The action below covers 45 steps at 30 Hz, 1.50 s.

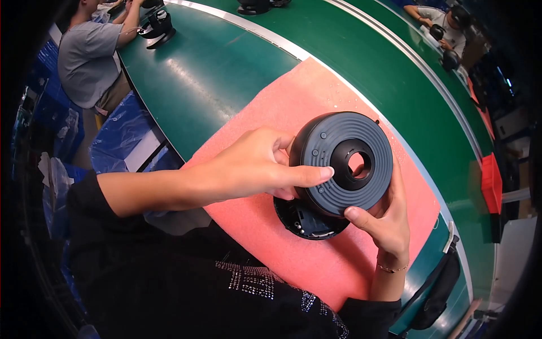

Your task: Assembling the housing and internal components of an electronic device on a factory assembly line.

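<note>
Fingers (316, 172) of the left hand (254, 164) pressed against the ridged face of a round dark-grey housing (344, 164), thumb laid across its front beside the central hole. The right hand (387, 220) cupped the same housing from below and behind, fingers closed on its rim. Housing was held tilted just above a black circular base (307, 223) lying on a pink foam mat (299, 107). Mat covered part of the green desk (209, 79). Farther off, a seated person in a grey shirt (84, 56) worked at similar black parts (157, 28).
</note>
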Tool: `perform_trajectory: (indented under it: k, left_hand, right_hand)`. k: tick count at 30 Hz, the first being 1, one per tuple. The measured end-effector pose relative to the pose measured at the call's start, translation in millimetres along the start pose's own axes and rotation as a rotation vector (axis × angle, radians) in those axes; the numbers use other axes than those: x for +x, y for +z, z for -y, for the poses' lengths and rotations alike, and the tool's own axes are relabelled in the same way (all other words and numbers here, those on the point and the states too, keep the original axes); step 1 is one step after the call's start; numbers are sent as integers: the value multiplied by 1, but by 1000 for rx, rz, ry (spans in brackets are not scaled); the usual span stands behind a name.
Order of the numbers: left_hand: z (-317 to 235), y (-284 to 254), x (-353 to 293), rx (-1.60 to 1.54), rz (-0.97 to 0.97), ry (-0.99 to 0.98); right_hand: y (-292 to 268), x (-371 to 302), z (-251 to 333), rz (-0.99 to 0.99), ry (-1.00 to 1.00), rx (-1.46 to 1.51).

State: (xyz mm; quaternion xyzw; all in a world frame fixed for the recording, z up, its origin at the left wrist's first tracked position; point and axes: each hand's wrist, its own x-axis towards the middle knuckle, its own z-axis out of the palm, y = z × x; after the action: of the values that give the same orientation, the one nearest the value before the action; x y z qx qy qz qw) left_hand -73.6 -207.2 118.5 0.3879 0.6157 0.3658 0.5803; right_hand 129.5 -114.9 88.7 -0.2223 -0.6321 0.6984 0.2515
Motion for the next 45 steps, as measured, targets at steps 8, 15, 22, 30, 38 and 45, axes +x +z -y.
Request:
perform_trajectory:
  k: [8, 15, 22, 30, 38, 45]
  left_hand:
    - [8, -4, -1, -19, 27, 11]
    - [2, -7, -13, -165, 26, -48]
    - [20, 4, -28, 50, 17, 198]
    - [41, 10, -33, 400, -36, 624]
    - [44, 9, -35, 555, -107, 717]
    - [50, 10, -35, 722, -133, 808]
  right_hand:
    - [-1, 3, 1, 22, -10, -84]
    - [-5, 1, 10, 76, 123, -68]
    - [-19, -9, 13, 256, -71, -194]
    - [-8, -27, 30, 85, -1, -248]
    - [-5, -26, 30, 116, -181, -428]
    - [-4, -25, 36, 227, -406, -609]
